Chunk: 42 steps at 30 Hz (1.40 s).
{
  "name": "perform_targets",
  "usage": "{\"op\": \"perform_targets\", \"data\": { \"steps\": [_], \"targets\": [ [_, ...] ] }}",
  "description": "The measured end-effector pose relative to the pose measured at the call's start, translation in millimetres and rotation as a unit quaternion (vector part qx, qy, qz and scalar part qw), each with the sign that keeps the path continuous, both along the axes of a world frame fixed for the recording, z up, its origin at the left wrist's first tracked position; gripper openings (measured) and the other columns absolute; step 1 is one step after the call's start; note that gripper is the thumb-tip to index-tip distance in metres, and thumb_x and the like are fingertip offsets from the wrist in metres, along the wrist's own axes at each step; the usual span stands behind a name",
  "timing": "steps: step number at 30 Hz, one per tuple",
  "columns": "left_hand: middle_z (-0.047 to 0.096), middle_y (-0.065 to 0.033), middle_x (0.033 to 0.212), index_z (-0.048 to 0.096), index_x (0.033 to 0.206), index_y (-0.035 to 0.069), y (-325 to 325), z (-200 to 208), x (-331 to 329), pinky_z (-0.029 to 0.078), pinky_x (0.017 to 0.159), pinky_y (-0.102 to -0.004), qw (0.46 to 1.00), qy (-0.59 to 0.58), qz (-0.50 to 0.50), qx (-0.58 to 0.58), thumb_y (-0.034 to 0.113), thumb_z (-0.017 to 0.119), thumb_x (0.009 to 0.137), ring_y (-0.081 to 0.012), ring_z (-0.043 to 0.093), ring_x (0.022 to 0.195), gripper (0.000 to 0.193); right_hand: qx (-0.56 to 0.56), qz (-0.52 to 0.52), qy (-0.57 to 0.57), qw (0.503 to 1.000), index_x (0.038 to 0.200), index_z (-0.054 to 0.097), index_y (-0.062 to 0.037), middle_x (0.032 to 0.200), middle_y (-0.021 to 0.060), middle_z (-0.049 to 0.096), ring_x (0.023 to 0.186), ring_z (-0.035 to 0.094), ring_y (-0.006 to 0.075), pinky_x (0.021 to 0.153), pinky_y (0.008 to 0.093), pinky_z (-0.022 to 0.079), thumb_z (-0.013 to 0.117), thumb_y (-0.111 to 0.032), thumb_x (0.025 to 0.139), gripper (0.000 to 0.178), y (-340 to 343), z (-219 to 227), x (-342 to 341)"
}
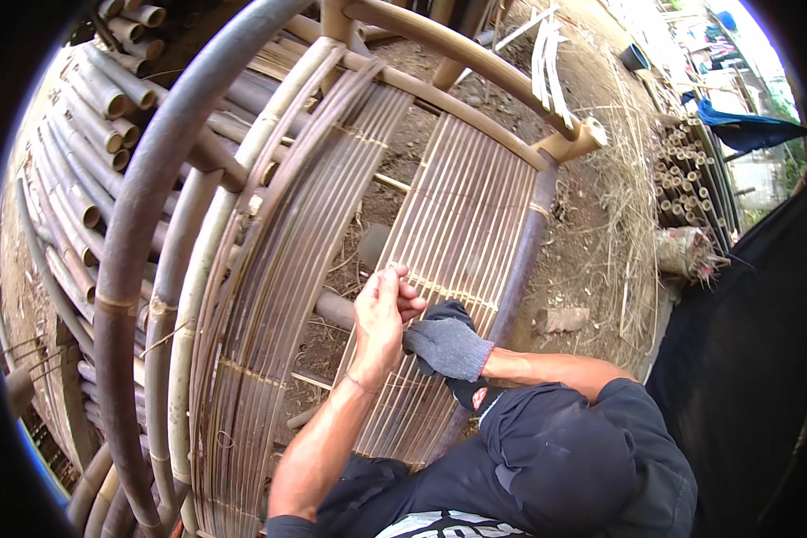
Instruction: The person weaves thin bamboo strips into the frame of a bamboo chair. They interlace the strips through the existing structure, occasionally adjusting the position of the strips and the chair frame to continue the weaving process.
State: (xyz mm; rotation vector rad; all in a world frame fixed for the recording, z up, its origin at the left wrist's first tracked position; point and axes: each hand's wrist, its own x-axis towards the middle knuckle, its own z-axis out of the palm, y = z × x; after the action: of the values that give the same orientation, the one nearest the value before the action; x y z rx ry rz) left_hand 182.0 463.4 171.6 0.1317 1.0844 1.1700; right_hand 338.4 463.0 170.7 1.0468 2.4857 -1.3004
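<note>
A bamboo bench frame (130, 269) with seat panels of thin slats fills the middle. My left hand (385, 309) is bare, with thumb and fingers pinched together above the gap between the two panels; what they hold is too small to make out. Close beside it, my right hand (446, 348) wears a grey glove and is curled over the right slat panel (466, 197). Its fingertips and anything in them are hidden. A pale tie (444, 289) crosses the slats just beyond my hands. The left slat panel (282, 269) lies alongside, bound with similar ties.
Stacked bamboo poles (90, 161) crowd the left side. Further right stand a bundle of cut bamboo (686, 184) and a black sheet (735, 332). A brick (562, 320) lies on the dirt beside the bench. Pale strips (547, 63) lean at the far rail.
</note>
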Motion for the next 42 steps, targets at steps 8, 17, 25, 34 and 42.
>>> {"op": "perform_targets", "data": {
  "steps": [8,17,25,34,42],
  "targets": [
    [0.04,0.0103,0.065,0.063,0.094,0.008,-27.5,-22.5,19.2,0.024,0.046,-0.0194,0.987,0.15,-0.036,0.047,0.031,0.051,0.106,0.0002,0.031,0.054,0.028,-0.355,-0.316,0.25,0.844,0.132,0.056,-0.0003,0.119,0.0119,0.064,0.109,0.062,0.0215,0.096,0.0357,0.049,0.062,-0.022,0.094,0.044,4.2,-9.9,14.8],
    [0.059,-0.0009,0.072,0.068,0.101,0.002,-53.3,-22.7,22.5,0.044,0.061,-0.0293,0.957,0.268,-0.045,0.104,0.024,0.051,0.104,-0.0085,0.051,0.068,0.028,-0.223,-0.2,0.224,0.928,0.127,0.065,-0.0008,0.114,0.007,0.069,0.099,0.066,0.0132,0.087,0.0282,0.056,0.062,-0.015,0.097,0.033,28.3,-7.1,-2.0],
    [0.062,-0.0025,0.077,0.07,0.099,0.001,-74.3,-18.6,19.6,0.045,0.051,-0.0216,0.978,0.183,-0.096,-0.038,0.034,0.048,0.106,-0.0091,0.053,0.055,0.04,-0.094,-0.166,0.148,0.97,0.117,0.069,-0.0054,0.103,0.0087,0.072,0.088,0.07,0.016,0.079,0.0296,0.057,0.061,-0.019,0.095,0.027,26.2,-15.8,17.6],
    [0.069,-0.0152,0.109,0.055,0.128,-0.005,-0.6,-13.2,-8.4,0.055,0.09,-0.0379,0.991,-0.127,0.033,-0.02,0.036,0.049,0.106,-0.0257,0.068,0.104,0.046,-0.351,-0.229,0.03,0.907,0.098,0.074,-0.0001,0.084,0.0098,0.072,0.072,0.07,0.0155,0.067,0.0301,0.057,0.06,-0.024,0.098,0.027,20.7,19.7,5.3],
    [0.053,0.0054,0.071,0.071,0.115,0.003,-2.9,-5.7,-85.8,0.033,0.045,-0.0192,0.952,0.302,0.037,0.013,0.023,0.059,0.102,-0.0011,0.042,0.055,0.027,-0.192,-0.227,0.069,0.952,0.117,0.071,-0.0021,0.101,0.0137,0.075,0.09,0.071,0.0197,0.082,0.0326,0.056,0.059,-0.03,0.099,0.035,36.3,16.8,24.0]
  ]
}}
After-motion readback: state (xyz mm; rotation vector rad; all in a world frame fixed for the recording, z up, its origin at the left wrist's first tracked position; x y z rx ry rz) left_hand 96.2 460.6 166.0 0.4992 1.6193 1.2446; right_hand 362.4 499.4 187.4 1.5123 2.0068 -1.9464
